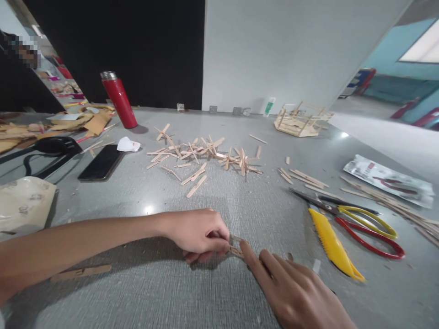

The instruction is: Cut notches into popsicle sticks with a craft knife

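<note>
In front of me, near the table's front, my left hand [202, 233] pinches one end of a small wooden craft stick piece [236, 252] between thumb and bent index finger. My right hand [295, 285] comes from the lower right, its index fingertip pressed on the other end of that piece; the thumb is hidden beneath. A second thin strip shows just above the piece, between the two hands. Under my left forearm lies a notched wooden stick [82, 273]. To the right of my right hand lies a yellow utility knife [334, 244], with red-and-yellow-handled scissors [356, 221] beside it.
Beyond my hands spreads a pile of wooden sticks [206, 151]. At left are a phone [101, 163], crumpled tissue [128, 145], red flask [119, 100] and paper bag [27, 203]. At right are loose sticks [391, 201], a plastic packet [387, 180] and a wooden stick frame [298, 123].
</note>
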{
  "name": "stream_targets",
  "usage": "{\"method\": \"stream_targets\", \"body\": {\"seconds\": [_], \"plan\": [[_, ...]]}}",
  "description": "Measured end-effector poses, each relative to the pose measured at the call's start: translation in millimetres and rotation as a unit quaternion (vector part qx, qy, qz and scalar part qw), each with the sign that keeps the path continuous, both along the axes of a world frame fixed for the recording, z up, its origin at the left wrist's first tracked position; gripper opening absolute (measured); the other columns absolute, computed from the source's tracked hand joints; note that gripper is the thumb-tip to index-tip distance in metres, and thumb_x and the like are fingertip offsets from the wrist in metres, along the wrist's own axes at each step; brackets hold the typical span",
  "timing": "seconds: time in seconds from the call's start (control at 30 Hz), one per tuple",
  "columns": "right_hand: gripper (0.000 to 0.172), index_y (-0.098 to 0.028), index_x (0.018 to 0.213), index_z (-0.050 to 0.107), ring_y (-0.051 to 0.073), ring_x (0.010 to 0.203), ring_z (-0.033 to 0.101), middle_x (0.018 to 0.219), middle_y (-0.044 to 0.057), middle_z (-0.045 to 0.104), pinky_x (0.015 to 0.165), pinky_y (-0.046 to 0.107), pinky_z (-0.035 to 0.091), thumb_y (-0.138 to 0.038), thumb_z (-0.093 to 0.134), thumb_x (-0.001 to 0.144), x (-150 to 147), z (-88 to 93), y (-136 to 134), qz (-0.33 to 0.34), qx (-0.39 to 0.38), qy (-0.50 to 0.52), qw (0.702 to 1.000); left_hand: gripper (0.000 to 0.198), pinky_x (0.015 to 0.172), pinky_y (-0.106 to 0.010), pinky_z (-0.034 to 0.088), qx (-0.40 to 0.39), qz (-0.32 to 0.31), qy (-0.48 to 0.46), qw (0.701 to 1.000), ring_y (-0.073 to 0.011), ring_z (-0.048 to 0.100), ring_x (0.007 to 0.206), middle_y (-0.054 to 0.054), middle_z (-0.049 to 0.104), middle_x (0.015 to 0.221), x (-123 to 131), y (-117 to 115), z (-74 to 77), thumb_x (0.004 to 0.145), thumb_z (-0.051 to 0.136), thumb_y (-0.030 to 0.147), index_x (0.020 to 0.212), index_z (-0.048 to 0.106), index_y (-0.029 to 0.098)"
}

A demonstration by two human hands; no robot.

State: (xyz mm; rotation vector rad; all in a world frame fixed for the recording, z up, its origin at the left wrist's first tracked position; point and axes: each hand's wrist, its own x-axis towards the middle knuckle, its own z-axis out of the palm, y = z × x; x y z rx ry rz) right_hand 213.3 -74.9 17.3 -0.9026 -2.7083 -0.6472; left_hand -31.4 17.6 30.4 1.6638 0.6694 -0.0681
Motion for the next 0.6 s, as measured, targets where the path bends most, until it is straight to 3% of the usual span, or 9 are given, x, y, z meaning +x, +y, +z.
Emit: {"method": "stream_targets", "body": {"seconds": [0.2, 0.43, 0.6], "plan": [[0.050, 0.002, 0.132, 0.056, 0.019, 0.061, 0.067, 0.076, 0.005, 0.065, 0.055, 0.033, 0.057, 0.005, 0.033, 0.087, -3.2, 0.2, -4.6, -0.011, 0.040, -0.044, 0.998, 0.025, 0.034, -0.015, 0.041, -0.004, 0.003, 0.004, 1.000, -0.0096, 0.056, 0.037, 0.003, 0.059, 0.057, 0.6, -0.7, 0.1, 0.100, 0.050, 0.029, 0.079, 0.058, 0.019], [0.055, 0.005, 0.128, 0.062, 0.021, 0.063, 0.066, 0.083, 0.013, 0.070, 0.049, 0.033, 0.050, 0.004, 0.041, 0.077, -5.6, -2.1, -12.9, -0.025, 0.082, -0.138, 0.987, 0.026, 0.036, -0.015, 0.041, 0.017, 0.003, -0.001, 1.000, -0.0090, 0.055, 0.037, 0.004, 0.058, 0.055, 0.2, -2.4, 1.3, 0.101, 0.050, 0.030, 0.079, 0.059, 0.019], [0.056, 0.003, 0.129, 0.062, 0.020, 0.063, 0.066, 0.081, 0.010, 0.068, 0.050, 0.033, 0.051, 0.005, 0.041, 0.077, -2.9, -5.4, -12.7, -0.027, 0.071, -0.107, 0.991, 0.025, 0.036, -0.015, 0.041, 0.021, 0.012, 0.001, 1.000, -0.0091, 0.055, 0.036, 0.004, 0.058, 0.055, 0.9, -3.8, 1.4, 0.100, 0.050, 0.027, 0.078, 0.059, 0.018]]}}
